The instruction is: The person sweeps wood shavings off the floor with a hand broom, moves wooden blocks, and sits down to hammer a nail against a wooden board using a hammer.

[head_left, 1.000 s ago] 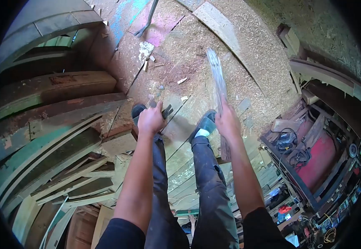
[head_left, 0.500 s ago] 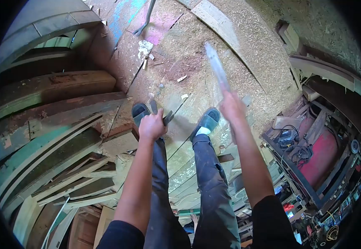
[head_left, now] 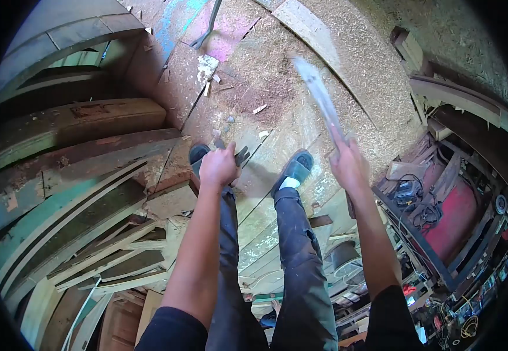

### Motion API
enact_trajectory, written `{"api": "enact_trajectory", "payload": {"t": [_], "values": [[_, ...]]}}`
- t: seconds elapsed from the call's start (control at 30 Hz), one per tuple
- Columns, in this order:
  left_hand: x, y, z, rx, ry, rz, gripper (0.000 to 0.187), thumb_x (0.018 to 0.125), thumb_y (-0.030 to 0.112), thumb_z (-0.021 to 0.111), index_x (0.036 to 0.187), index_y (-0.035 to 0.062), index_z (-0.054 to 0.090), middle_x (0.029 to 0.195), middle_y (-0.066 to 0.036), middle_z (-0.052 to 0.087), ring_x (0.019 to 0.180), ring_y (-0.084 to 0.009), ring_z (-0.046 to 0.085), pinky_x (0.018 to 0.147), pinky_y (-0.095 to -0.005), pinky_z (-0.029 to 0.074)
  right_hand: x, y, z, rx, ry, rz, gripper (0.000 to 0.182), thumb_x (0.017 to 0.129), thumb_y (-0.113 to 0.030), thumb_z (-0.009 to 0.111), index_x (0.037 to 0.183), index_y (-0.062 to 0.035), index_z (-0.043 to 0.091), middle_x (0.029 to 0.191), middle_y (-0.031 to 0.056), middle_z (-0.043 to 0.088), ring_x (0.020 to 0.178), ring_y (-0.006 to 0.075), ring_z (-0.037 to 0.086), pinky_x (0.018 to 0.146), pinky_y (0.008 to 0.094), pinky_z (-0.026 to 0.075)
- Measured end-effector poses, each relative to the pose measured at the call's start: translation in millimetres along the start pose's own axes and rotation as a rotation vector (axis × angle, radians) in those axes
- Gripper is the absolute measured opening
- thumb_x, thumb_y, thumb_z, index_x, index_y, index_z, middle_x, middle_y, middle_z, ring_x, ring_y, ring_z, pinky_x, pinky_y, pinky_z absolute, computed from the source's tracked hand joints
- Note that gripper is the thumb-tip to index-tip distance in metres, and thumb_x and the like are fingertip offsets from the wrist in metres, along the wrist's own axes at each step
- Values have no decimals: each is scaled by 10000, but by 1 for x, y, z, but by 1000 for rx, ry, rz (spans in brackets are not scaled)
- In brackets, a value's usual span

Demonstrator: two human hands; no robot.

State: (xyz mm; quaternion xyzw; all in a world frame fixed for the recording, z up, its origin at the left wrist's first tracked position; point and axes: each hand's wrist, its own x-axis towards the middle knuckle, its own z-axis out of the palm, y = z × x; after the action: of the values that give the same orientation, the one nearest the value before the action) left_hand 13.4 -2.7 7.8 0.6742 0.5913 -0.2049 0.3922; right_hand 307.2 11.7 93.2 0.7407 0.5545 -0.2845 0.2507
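Observation:
My left hand (head_left: 219,167) is wrapped round a dark metal tool (head_left: 242,156) with a forked end, over my left sandal (head_left: 198,154). My right hand (head_left: 348,165) grips a long, flat, pale tool (head_left: 322,102) that is blurred by motion and points away from me. The handle end shows below my right wrist. My right sandal (head_left: 294,168) stands on the board floor (head_left: 254,207) between the hands. Wood shavings (head_left: 271,88) lie ahead of my feet.
Curved timbers (head_left: 78,117) are stacked on the left. A pry bar (head_left: 207,29) lies on the floor ahead. At the right, a metal-edged frame (head_left: 417,241) holds a power tool (head_left: 406,193), cables and a red panel (head_left: 453,219). Part of another person (head_left: 270,319) shows behind my legs.
My right hand and the long tool have moved to the right and slightly back. My left hand has shifted a little to the right. The view has moved slightly.

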Motion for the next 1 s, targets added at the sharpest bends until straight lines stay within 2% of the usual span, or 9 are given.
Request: {"api": "enact_trajectory", "payload": {"t": [0.17, 0.23, 0.47, 0.67, 0.73, 0.8, 0.93, 1.0], "values": [[5, 2, 3, -20, 15, 0, 316, 768, 153, 583, 1069, 64, 543, 812, -226, 673, 778, -396, 673, 711, -488, 539, 21, -11, 12, 35, -71, -147, 719, 838, -124, 593, 1477, -333, 336, 1203, 196, 548, 943, 360, 655, 785, 461, 542], [1, 4, -2, -8, 15, 11, 302, 776, 147, 570, 1065, 65, 543, 815, -227, 673, 777, -397, 673, 712, -491, 538, 40, -4, 20, 36, -21, -32, 726, 831, -126, 603, 1475, -333, 338, 1165, 189, 550, 928, 364, 654, 779, 460, 543], [4, -2, 3, 9, 21, 11, 300, 773, 140, 568, 1062, 67, 537, 807, -226, 673, 776, -400, 672, 710, -490, 538, 13, 15, 18, 173, 15, -28, 730, 833, -128, 590, 1488, -308, 322, 1123, 221, 557, 954, 372, 638, 805, 470, 530], [7, 6, 2, -9, -6, -10, 357, 753, 195, 620, 1078, 75, 534, 819, -226, 674, 773, -403, 672, 705, -492, 541, 2, 23, 75, 296, 165, 16, 759, 841, -123, 577, 1516, -273, 264, 1160, 242, 559, 884, 358, 650, 787, 463, 532], [6, 10, 4, -13, -9, -10, 377, 749, 210, 629, 1087, 75, 530, 818, -229, 673, 774, -404, 672, 706, -493, 542, 9, -7, 81, 651, 52, 176, 766, 854, -136, 571, 1531, -226, 224, 1181, 245, 559, 842, 375, 649, 796, 455, 526], [5, 12, 6, -12, -9, -8, 398, 746, 225, 639, 1096, 74, 527, 818, -232, 672, 774, -405, 671, 706, -494, 543, 13, -39, 78, 906, -114, 173, 771, 866, -148, 562, 1538, -199, 187, 1227, 269, 537, 846, 411, 642, 842, 444, 519], [2, 7, 12, -24, 56, -22, 384, 707, 280, 671, 1025, 100, 549, 761, -215, 661, 730, -403, 658, 689, -502, 535, 5, -61, 100, 843, -48, 83, 782, 873, -154, 562, 1542, -213, 160, 1288, 290, 500, 863, 431, 640, 891, 442, 513], [6, 4, 6, -5, -20, -7, 403, 751, 256, 644, 1093, 79, 526, 821, -225, 677, 773, -416, 668, 702, -495, 545, -8, -63, 102, 610, 158, 43, 787, 874, -158, 567, 1542, -219, 153, 1338, 309, 457, 919, 444, 629, 914, 456, 506]]}}
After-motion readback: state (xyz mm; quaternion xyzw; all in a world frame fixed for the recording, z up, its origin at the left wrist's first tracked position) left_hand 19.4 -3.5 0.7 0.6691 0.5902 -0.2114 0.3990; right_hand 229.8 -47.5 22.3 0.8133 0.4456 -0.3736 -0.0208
